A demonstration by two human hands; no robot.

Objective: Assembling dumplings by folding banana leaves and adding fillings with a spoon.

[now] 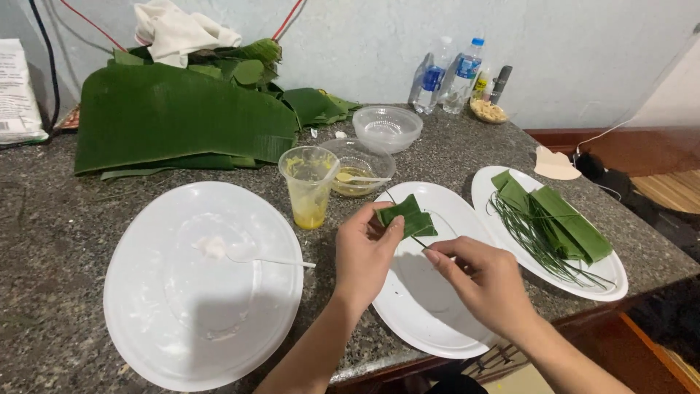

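My left hand (364,252) pinches a small folded green leaf parcel (408,217) over the middle white plate (426,321). My right hand (485,281) is just right of it, fingertips pinched on a thin green strand (417,238) that runs under the parcel. The parcel is wedge-shaped and held slightly above the plate.
A large white plate (146,321) with a white plastic spoon (270,260) lies at left. A plastic cup (309,187) with yellow residue and two clear bowls (387,128) stand behind. Right plate (612,281) holds folded leaf strips and thin strands. Banana leaves (182,117) and bottles (463,76) sit at back.
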